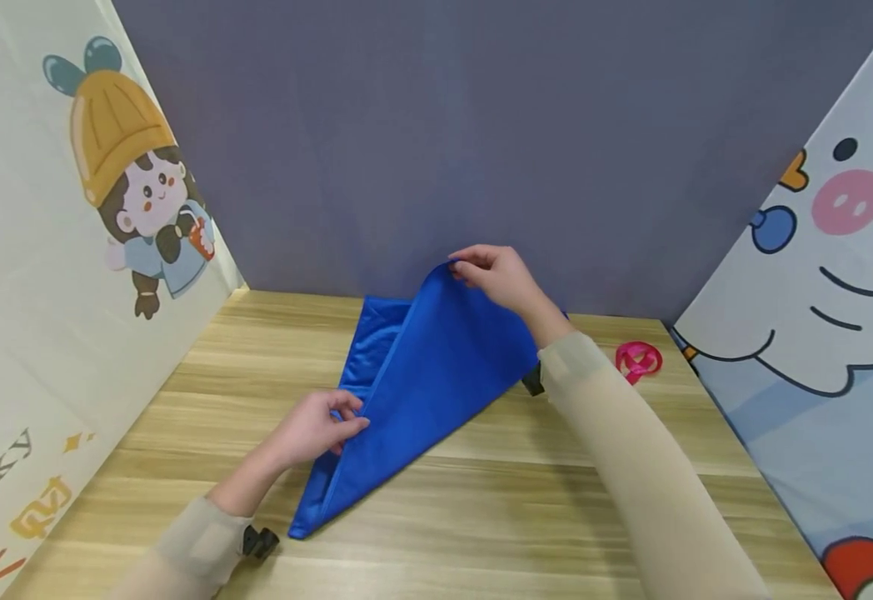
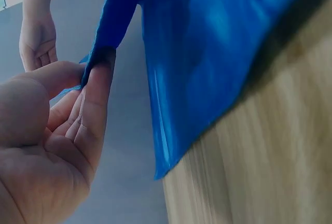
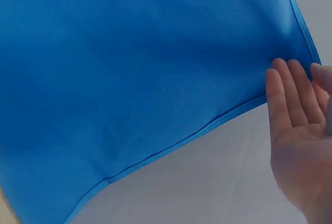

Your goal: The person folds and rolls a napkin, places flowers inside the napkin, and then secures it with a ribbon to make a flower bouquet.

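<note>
A glossy blue cloth (image 1: 436,375) with a hemmed edge lies on the table, one flap raised and slanting up. My right hand (image 1: 504,277) pinches its upper corner between thumb and fingers, near the back wall. In the right wrist view, the right hand (image 3: 301,136) has its fingers against the cloth (image 3: 145,68) at that corner. Lower down on the left side, my left hand (image 1: 312,429) holds the cloth's edge. From the left wrist, the left hand (image 2: 57,141) shows its thumb and fingers gripping a fold, while another part of the cloth (image 2: 202,42) hangs beside it.
A coiled pink ribbon (image 1: 637,360) lies at the right rear of the wood-grain table (image 1: 436,533). A grey wall (image 1: 436,133) closes off the back. Printed panels stand along the left (image 1: 24,275) and right (image 1: 796,350) sides.
</note>
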The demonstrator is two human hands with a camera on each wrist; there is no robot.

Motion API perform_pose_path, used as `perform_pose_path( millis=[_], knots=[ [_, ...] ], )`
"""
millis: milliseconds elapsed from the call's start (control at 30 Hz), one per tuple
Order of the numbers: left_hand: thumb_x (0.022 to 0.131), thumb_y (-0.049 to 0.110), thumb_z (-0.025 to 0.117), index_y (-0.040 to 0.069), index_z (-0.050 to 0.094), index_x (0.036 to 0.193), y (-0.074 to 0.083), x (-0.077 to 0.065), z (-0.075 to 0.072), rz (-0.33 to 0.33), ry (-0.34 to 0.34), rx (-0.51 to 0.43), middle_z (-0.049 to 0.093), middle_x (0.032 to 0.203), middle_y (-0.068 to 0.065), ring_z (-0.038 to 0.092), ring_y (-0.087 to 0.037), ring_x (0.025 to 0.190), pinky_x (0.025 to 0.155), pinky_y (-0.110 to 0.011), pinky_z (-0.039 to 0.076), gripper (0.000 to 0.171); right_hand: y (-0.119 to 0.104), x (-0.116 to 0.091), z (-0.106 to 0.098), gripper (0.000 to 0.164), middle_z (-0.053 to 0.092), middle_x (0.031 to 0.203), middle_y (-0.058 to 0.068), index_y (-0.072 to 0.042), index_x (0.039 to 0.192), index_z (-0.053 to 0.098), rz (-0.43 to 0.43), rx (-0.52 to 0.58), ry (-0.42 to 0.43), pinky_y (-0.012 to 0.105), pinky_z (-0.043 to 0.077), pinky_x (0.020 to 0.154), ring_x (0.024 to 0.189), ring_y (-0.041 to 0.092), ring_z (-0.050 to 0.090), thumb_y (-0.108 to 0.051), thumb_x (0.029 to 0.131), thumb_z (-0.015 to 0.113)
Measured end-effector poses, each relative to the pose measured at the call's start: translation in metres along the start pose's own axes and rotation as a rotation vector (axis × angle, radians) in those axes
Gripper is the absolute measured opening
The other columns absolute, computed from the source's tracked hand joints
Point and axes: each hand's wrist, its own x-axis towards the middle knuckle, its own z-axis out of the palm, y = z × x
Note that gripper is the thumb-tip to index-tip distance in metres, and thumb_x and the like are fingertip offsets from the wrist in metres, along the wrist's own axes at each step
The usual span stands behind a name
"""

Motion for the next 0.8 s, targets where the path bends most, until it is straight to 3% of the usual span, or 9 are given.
perform_pose_path(
  millis=[267, 467, 667, 800],
  knots=[
    [0.100, 0.015, 0.081, -0.006, 0.078, 0.120, -0.006, 0.002, -0.013, -0.151, 0.086, -0.001, 0.082, 0.097, -0.013, 0.069, -0.015, 0.063, 0.061, -0.035, 0.065, 0.029, -0.010, 0.029, 0.024, 0.027, 0.079, 0.131, 0.013, -0.011, 0.134, 0.078, 0.002, 0.014, 0.008, 0.039, 0.065, 0.097, 0.118, 0.026, 0.078, -0.021, 0.112, 0.067],
    [0.101, 0.018, 0.080, -0.004, 0.079, 0.115, -0.009, 0.006, -0.020, -0.204, 0.124, 0.006, 0.083, 0.097, -0.013, 0.068, -0.015, 0.062, 0.062, -0.037, 0.065, 0.027, -0.013, 0.042, 0.038, 0.029, 0.078, 0.134, 0.013, -0.010, 0.137, 0.076, 0.026, 0.027, 0.013, 0.041, 0.064, 0.100, 0.119, 0.027, 0.077, -0.021, 0.112, 0.066],
    [0.099, 0.009, 0.079, -0.007, 0.077, 0.107, -0.019, 0.006, -0.023, -0.202, 0.149, 0.019, 0.081, 0.086, -0.013, 0.068, -0.015, 0.058, 0.056, -0.035, 0.063, 0.018, 0.006, 0.042, 0.065, 0.045, 0.064, 0.158, 0.009, -0.013, 0.159, 0.059, 0.094, 0.027, -0.116, 0.047, 0.059, 0.110, 0.140, 0.028, 0.065, -0.021, 0.114, 0.061],
    [0.098, 0.003, 0.079, -0.008, 0.075, 0.104, -0.023, 0.004, -0.023, -0.239, 0.134, 0.008, 0.078, 0.081, -0.010, 0.068, -0.014, 0.056, 0.055, -0.034, 0.063, 0.014, 0.021, 0.039, 0.085, 0.052, 0.058, 0.164, 0.008, -0.014, 0.164, 0.052, 0.149, 0.009, -0.184, 0.048, 0.057, 0.112, 0.146, 0.029, 0.061, -0.019, 0.113, 0.063]
  ],
)
